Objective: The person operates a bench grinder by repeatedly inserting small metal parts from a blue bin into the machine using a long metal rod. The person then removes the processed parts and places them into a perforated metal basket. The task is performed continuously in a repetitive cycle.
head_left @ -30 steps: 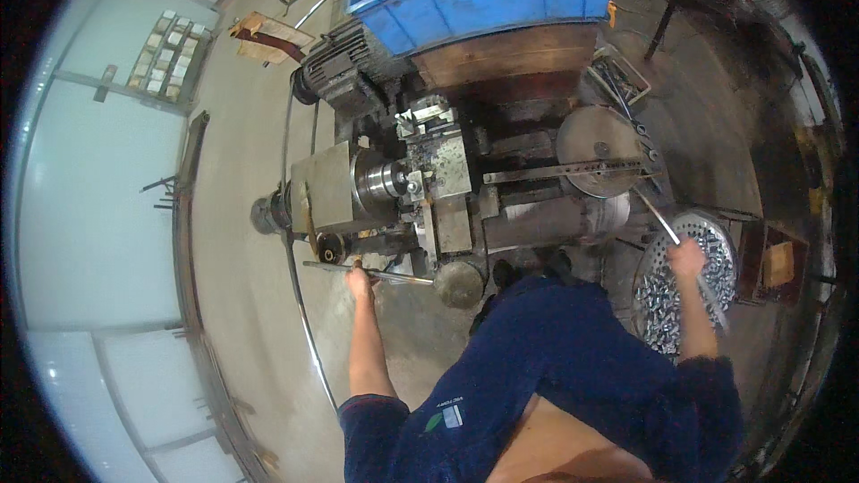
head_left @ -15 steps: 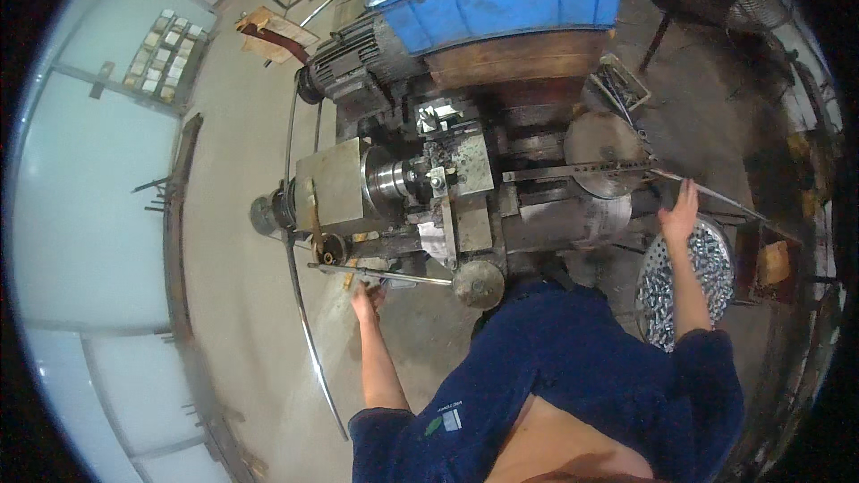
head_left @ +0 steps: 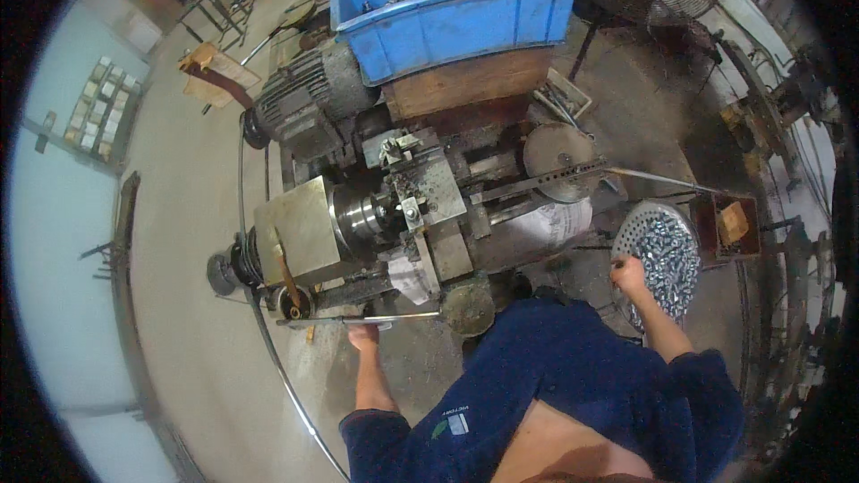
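Drawn back from the long lever (head_left: 662, 180), the right hand (head_left: 631, 275) is now at the left edge of the perforated bowl (head_left: 632, 229) of metal pieces (head_left: 669, 264), curled, any contents unclear; the left hand (head_left: 362, 335) is at the metal rod (head_left: 407, 317), grip hidden. Beyond stand the machine (head_left: 300, 228) and blue crate (head_left: 465, 36).

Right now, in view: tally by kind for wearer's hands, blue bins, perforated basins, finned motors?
Hands: 2 (left hand, right hand)
Blue bin: 1
Perforated basin: 1
Finned motor: 1
Total: 5
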Available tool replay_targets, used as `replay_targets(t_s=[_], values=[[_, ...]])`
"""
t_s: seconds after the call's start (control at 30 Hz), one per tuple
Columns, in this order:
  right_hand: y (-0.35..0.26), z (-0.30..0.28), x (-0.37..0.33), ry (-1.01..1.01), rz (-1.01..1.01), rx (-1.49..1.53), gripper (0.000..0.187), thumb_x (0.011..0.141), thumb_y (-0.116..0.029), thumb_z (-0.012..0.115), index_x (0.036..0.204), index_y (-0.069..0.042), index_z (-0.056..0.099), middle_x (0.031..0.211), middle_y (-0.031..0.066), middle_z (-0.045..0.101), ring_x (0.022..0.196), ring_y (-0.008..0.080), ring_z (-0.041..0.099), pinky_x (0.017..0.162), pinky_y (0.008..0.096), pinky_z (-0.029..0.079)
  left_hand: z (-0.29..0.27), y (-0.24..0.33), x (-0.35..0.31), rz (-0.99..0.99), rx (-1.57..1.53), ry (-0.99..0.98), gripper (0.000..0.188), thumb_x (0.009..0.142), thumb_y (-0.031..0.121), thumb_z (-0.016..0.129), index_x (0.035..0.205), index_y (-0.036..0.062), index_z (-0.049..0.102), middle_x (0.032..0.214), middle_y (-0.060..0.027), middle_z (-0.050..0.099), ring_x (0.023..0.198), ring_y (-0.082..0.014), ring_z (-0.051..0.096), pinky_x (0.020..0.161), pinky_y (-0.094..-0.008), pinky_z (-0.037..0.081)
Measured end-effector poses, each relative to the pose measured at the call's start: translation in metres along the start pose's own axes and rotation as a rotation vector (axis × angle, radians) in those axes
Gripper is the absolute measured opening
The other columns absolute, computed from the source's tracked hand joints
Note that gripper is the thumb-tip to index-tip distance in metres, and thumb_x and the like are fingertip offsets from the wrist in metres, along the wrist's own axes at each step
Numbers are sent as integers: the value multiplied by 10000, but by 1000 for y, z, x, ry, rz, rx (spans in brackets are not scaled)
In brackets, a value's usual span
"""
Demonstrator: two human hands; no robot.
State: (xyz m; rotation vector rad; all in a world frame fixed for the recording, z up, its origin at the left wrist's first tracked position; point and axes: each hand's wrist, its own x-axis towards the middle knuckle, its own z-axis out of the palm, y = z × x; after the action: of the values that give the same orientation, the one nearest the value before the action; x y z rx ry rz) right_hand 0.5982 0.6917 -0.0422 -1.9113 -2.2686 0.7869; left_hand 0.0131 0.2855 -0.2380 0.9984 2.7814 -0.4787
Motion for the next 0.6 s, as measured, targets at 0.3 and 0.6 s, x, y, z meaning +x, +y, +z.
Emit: replay_targets(t_s=[0.3, 0.6], values=[[-29, -25, -1, 88, -82, -96, 286, 558, -179, 607, 813, -60, 659, 772, 184, 616, 736, 318, 603, 677, 370, 484, -116, 46, -14, -46, -216, -375, 368, 814, 411, 428, 1054, 181, 585, 1029, -105, 595, 932, -272, 585, 732, -404, 481], [-217, -57, 71, 94, -645, 177, 340, 555, -104, 579, 879, -8, 615, 988, 153, 582, 911, 308, 561, 769, 338, 452, -40, 74, -61, -318, -866, 425, 423, 777, 337, 564, 1034, 6, 501, 831, -156, 619, 761, -289, 615, 625, -415, 490]])
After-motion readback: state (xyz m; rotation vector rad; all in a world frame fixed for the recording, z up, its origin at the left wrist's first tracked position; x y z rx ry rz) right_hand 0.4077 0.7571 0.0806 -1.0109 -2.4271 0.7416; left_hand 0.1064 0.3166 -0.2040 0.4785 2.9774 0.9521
